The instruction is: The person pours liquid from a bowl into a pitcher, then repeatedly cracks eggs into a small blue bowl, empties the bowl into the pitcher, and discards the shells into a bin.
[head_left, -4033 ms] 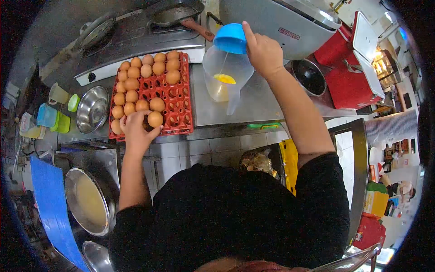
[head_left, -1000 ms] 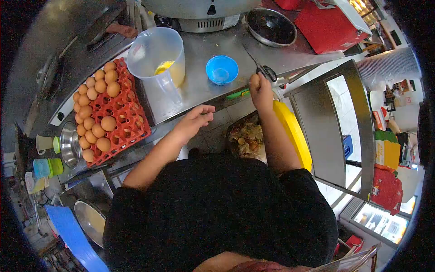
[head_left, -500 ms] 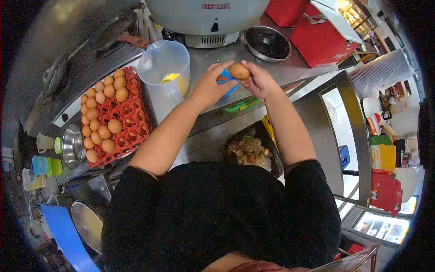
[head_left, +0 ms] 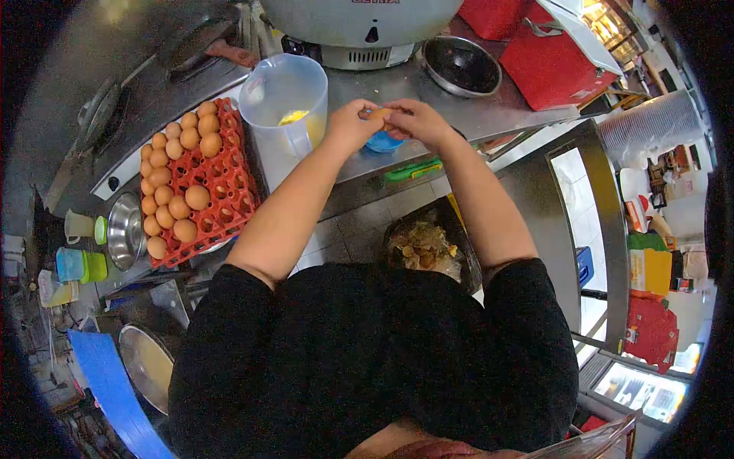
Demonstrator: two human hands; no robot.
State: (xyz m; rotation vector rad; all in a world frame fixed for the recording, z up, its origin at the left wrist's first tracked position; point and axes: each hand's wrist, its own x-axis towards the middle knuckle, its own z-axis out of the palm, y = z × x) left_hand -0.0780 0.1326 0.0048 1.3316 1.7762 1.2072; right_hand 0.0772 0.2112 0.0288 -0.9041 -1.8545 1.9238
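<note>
A brown egg (head_left: 378, 114) is held between my two hands over a small blue container (head_left: 384, 144) at the counter's front edge. My left hand (head_left: 352, 127) has its fingers closed around the egg's left side. From the other side, my right hand (head_left: 419, 122) grips it with bent fingers, hiding part of the shell. Left of my hands stands a translucent measuring jug (head_left: 284, 86) with yellow egg (head_left: 293, 118) in the bottom. A red egg tray (head_left: 226, 177) further left carries brown eggs on its left and upper parts, with bare hollows on the right.
A large grey rice cooker (head_left: 359, 30) and a dark pan (head_left: 461, 67) stand at the back, beside a red cooler bag (head_left: 558, 65). A metal bowl (head_left: 126, 229) sits left of the tray. Below the counter, a black bin (head_left: 413, 219) holds eggshells (head_left: 420, 251).
My right hand has moved in to meet my left, and both now close on the egg, which has shifted left and slightly down over the blue container. The whole view has tilted slightly.
</note>
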